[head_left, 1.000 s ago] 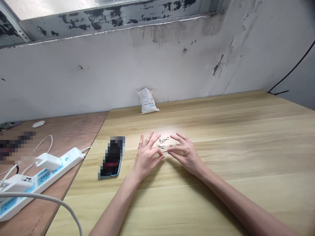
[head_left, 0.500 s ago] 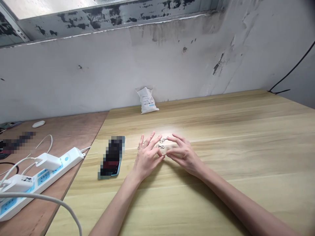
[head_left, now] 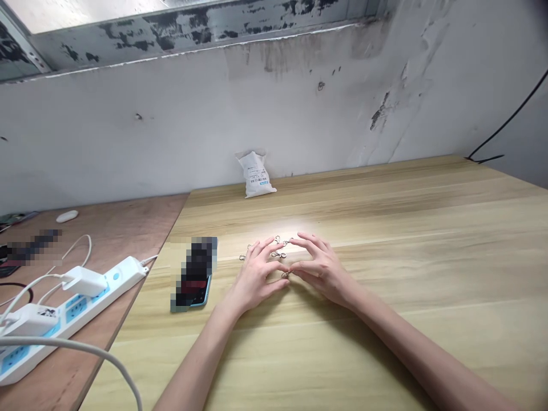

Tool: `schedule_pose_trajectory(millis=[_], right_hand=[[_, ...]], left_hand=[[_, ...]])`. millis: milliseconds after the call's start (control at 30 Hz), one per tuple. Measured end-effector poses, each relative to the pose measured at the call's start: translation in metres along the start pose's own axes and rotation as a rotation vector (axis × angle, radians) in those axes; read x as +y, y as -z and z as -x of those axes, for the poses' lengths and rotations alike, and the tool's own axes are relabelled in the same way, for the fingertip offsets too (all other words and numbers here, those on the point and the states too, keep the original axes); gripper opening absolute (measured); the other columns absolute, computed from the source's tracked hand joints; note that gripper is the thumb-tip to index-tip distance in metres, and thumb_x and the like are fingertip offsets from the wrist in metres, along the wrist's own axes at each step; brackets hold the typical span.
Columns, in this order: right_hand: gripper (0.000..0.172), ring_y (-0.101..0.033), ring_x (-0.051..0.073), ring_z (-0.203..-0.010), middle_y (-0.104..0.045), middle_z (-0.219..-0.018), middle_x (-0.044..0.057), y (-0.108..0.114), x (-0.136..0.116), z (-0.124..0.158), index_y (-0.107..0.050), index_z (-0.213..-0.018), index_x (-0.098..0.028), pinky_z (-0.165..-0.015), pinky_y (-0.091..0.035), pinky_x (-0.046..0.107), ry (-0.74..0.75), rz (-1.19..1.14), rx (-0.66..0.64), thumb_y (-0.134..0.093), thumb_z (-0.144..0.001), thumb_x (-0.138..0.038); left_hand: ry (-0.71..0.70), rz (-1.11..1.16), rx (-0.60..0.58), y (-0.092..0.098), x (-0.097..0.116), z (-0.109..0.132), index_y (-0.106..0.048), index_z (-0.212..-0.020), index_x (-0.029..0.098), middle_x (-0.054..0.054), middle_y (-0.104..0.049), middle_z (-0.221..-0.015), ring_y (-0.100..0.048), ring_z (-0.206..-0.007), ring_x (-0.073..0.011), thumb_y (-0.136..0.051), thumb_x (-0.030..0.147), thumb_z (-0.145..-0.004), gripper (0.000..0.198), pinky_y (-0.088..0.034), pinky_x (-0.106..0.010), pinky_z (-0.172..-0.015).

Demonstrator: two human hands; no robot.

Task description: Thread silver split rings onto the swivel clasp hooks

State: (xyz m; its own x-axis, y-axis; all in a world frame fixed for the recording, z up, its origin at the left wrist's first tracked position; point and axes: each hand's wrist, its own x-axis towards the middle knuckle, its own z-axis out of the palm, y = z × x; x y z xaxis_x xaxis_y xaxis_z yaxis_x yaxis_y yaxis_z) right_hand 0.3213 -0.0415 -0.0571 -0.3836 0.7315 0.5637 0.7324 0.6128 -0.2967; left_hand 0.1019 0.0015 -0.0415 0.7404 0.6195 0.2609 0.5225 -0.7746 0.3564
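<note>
1. Left hand (head_left: 257, 275): fingers slightly parted around a small metal piece (head_left: 286, 275) between both hands; grip unclear.
2. Right hand (head_left: 324, 268): fingers nearly closed, seemingly pinching it steady.
3. Metal clasps (head_left: 280, 255) lie just beyond, handy.

A white wall (head_left: 192, 137) is spanning the background, bearing grey stains (head_left: 274, 60) and, toward the right, a dark chipped patch (head_left: 379, 111). At upper left, a window (head_left: 89, 11) is glowing pale above its grey, black-blotched frame (head_left: 201, 29). Below, a light wood-grained table (head_left: 419, 274) is standing against the wall, adjoining a reddish-brown table (head_left: 137, 225) at left, while soft glare (head_left: 295, 224) is brightening its middle.
</note>
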Motion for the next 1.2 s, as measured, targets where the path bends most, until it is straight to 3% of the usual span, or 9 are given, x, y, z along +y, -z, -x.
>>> schedule_pose_trajectory(millis=[300,567,833,1200], right_hand=[[0.017,-0.039,0.030,-0.135,-0.054,-0.136,0.009,0.002,0.003,0.001,-0.075,-0.093,-0.030,-0.103,-0.039,0.053,0.051,-0.040,-0.045,-0.058,-0.094,-0.027],[0.018,-0.037,0.028,-0.138,-0.049,-0.143,0.004,0.001,0.004,0.003,-0.074,-0.095,-0.033,-0.108,-0.034,0.055,0.065,-0.074,-0.089,-0.058,-0.094,-0.026],[0.018,-0.037,0.027,-0.138,-0.051,-0.140,0.005,0.002,0.001,0.002,-0.074,-0.094,-0.032,-0.110,-0.031,0.056,0.052,-0.103,-0.092,-0.056,-0.095,-0.026],[0.012,-0.042,0.030,-0.133,-0.057,-0.133,0.007,0.007,-0.009,-0.003,-0.073,-0.088,-0.027,-0.106,-0.037,0.055,-0.001,-0.104,-0.022,-0.061,-0.091,-0.024]], left_hand=[[-0.012,0.035,-0.070,0.008,0.001,0.000,-0.074,-0.095,0.033,-0.001,-0.044,-0.148,-0.026,-0.145,-0.0309,-0.070,0.034,-0.084,0.012,-0.013,-0.067,-0.115],[-0.008,0.088,-0.093,0.011,0.001,0.000,-0.075,-0.091,0.031,-0.001,-0.043,-0.150,-0.024,-0.146,-0.0322,-0.075,0.035,-0.079,0.012,-0.014,-0.068,-0.115],[-0.004,0.109,-0.103,0.009,0.000,0.001,-0.074,-0.087,0.030,0.001,-0.040,-0.152,-0.020,-0.147,-0.0303,-0.074,0.039,-0.079,0.011,-0.012,-0.067,-0.116],[0.078,-0.007,0.048,0.006,0.000,0.000,-0.073,-0.079,0.026,-0.003,-0.048,-0.146,-0.028,-0.144,-0.0318,-0.070,0.043,-0.081,0.018,-0.013,-0.068,-0.114]])
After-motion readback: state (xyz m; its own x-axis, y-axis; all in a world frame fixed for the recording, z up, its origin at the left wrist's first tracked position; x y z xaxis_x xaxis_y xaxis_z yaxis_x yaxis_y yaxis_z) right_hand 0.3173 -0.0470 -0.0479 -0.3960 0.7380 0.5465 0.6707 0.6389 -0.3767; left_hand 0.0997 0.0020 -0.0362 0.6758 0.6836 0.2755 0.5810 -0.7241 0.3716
